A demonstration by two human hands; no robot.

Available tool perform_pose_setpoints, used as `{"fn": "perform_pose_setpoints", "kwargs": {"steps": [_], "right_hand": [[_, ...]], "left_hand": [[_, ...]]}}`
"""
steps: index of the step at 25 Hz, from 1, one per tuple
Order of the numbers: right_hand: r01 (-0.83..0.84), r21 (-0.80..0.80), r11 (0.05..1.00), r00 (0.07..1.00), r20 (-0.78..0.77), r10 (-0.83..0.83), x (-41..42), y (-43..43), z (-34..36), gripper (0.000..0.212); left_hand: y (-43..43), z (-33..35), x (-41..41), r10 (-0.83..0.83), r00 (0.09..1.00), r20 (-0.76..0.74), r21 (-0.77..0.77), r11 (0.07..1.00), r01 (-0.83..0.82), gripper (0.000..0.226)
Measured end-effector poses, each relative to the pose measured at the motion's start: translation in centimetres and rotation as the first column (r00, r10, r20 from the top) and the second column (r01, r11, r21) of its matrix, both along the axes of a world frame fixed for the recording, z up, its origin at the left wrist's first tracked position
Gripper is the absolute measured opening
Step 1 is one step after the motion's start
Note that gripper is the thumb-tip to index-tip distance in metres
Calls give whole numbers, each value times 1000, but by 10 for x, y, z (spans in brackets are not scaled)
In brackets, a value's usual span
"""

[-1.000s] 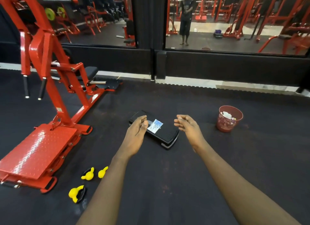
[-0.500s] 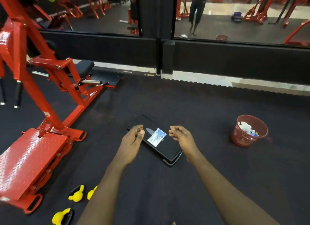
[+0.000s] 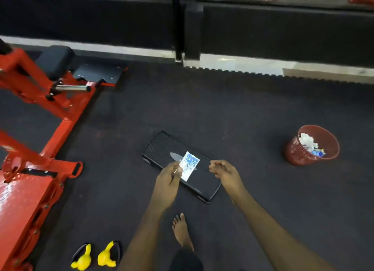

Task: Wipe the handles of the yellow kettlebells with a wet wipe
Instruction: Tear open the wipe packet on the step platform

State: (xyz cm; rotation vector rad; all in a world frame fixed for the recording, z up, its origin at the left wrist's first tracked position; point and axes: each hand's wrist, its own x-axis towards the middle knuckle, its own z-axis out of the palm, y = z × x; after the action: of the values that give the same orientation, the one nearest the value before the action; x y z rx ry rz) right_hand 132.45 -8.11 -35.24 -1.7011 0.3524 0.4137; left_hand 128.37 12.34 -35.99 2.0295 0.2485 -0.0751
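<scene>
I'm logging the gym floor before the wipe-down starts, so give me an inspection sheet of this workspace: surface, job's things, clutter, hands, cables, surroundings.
Surface: dark rubber floor, with a black step platform lying on it.
Job's things: two yellow kettlebells on the floor at bottom left, untouched; wet wipe sachet held over the platform.
Clutter: red mesh bin to the right, holding crumpled white and blue waste.
Hands: left hand pinches the sachet; right hand beside it, fingers curled, nothing visible in them.
Cables: nothing seen.
Surroundings: red weight machine at left; black padded wall ahead; a bare foot on the floor.
</scene>
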Motion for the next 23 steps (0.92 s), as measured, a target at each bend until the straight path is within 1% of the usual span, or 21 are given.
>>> {"fn": "perform_pose_setpoints", "kwargs": {"steps": [4, 6, 8, 10, 13, 16, 19, 21, 23], "right_hand": [[-4, -51, 999, 996, -87, -1, 56, 23, -48, 14], [-12, -67, 998, 992, -128, 3, 81, 31, -91, 15], [-38, -80, 996, 990, -140, 27, 105, 37, -155, 15], [-27, -83, 996, 991, -136, 16, 125, 40, -236, 16], [-47, -50, 998, 994, -102, 42, 146, 43, -376, 24], [-67, -56, 996, 997, -40, 65, 161, 42, -479, 29], [-148, -103, 984, 988, 32, 152, 177, 39, -548, 33], [-269, -177, 947, 954, 84, 286, 185, 37, -577, 39], [-370, -279, 886, 902, 120, 414, 195, 37, -597, 44]], "left_hand": [[14, -63, 60, -4, 993, -121, 8, 1000, 5, 32], [15, -108, 86, 16, 988, -154, 28, 1000, -12, 32], [12, -172, 110, 15, 987, -162, 54, 999, -6, 31], [7, -252, 131, 35, 983, -178, 79, 997, -21, 29], [-3, -392, 156, 98, 981, -170, 120, 990, -78, 25], [-7, -499, 179, 145, 980, -134, 160, 979, -123, 17], [-5, -568, 201, 205, 974, -94, 192, 964, -184, 23], [-3, -599, 212, 170, 985, -40, 190, 969, -160, 27], [-4, -624, 222, 130, 991, -14, 218, 968, -124, 29]]}}
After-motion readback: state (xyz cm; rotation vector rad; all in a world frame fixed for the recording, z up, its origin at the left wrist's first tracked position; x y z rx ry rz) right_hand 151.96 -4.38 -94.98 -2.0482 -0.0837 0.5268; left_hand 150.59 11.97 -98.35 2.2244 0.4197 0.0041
